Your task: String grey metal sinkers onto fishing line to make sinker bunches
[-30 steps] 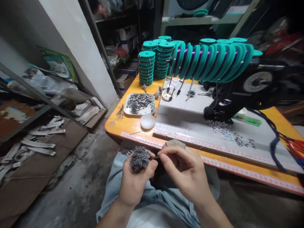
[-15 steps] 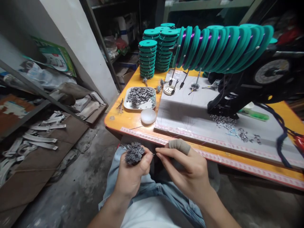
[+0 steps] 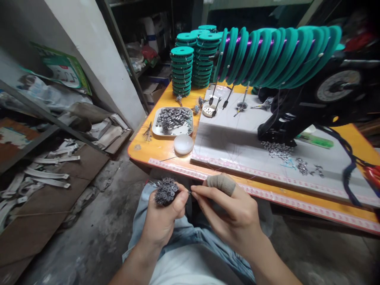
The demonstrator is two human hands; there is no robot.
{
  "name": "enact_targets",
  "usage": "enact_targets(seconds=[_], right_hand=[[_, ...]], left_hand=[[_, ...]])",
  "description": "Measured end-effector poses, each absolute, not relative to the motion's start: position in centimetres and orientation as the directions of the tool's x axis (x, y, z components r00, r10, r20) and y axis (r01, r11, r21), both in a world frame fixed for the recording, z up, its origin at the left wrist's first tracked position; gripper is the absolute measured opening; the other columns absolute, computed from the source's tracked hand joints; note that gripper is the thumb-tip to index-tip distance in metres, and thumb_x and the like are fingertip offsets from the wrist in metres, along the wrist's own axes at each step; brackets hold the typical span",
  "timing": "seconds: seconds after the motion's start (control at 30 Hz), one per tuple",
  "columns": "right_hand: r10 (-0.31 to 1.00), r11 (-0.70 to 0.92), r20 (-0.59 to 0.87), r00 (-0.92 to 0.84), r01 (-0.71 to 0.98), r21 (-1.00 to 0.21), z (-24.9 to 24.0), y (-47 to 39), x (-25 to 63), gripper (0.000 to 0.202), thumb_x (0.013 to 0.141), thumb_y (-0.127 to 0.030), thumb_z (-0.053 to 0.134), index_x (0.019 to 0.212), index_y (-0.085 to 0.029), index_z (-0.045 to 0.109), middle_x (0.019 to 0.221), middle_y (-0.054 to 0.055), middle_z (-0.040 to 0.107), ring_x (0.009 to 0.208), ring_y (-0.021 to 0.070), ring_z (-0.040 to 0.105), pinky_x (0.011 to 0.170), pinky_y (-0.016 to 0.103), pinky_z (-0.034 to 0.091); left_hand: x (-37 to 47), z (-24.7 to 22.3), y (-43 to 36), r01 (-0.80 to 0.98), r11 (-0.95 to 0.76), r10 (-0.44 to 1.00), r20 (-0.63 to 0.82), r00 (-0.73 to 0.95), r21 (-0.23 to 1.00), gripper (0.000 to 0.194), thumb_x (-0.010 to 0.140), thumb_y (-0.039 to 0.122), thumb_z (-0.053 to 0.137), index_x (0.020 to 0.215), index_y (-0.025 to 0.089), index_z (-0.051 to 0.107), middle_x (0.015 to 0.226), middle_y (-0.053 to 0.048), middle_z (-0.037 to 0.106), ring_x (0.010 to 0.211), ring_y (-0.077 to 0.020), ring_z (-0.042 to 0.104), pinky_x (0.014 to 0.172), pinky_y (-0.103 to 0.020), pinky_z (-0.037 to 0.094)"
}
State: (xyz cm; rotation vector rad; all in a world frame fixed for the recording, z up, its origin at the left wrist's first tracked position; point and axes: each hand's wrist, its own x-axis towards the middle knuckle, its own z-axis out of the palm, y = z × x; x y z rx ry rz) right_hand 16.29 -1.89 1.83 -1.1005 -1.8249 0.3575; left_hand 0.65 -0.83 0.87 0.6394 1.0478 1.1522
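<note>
My left hand [image 3: 162, 215] is closed around a bundle of small dark grey pieces with round, holed ends [image 3: 166, 192]. Its thumb and forefinger press together at the bundle's right side. Just to the right, my right hand [image 3: 230, 209] has thumb and forefinger pinched at the left fingertips. A tiny dark bit shows there, too small to name. One finger of the right hand wears a grey-beige wrap [image 3: 221, 184]. Both hands are over my lap, in front of the table edge.
On the yellow table [image 3: 138, 138] are a white tray [image 3: 154, 128] of grey metal cylinders, a white round dish [image 3: 183, 145] and stacked teal spools [image 3: 182, 71]. A black machine [image 3: 280, 122] carries a row of teal discs [image 3: 276, 57]. A printed measuring strip [image 3: 184, 170] lines the front edge.
The right fingertips are slightly closer to the left thumb. The left hand keeps its hold on the bundle. The whole view has shifted a little.
</note>
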Motion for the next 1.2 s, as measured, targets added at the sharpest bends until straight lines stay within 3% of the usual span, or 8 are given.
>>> enact_targets(seconds=[0.87, 1.2], right_hand=[[0.804, 0.569, 0.565, -0.187, 0.519, -0.638, 1.9, -2.2, 16.4, 0.019, 0.093, -0.004, 0.06, 0.105, -0.015, 0.071, 0.087, 0.008, 0.063, 0.08, 0.0196, 0.057, 0.068, 0.032, 0.051], [0.801, 0.586, 0.582, -0.138, 0.381, -0.715, 1.8, -1.7, 16.3, 0.023, 0.094, -0.007, 0.065, 0.111, -0.019, 0.072, 0.09, 0.004, 0.069, 0.081, 0.0164, 0.063, 0.07, 0.028, 0.053]], left_hand=[[0.3, 0.4, -1.1, -0.434, 0.337, 0.932, -0.362, 0.026, 0.836, 0.035, 0.062, 0.039, 0.093, 0.073, 0.014, 0.07, 0.054, 0.008, 0.043, 0.044, -0.0009, 0.029, 0.041, -0.013, 0.025], [1.4, 0.9, -1.4, -0.452, 0.275, 0.935, -0.345, -0.079, 0.849, 0.033, 0.058, 0.036, 0.093, 0.069, 0.013, 0.072, 0.056, 0.005, 0.05, 0.047, -0.0021, 0.036, 0.041, -0.012, 0.026]])
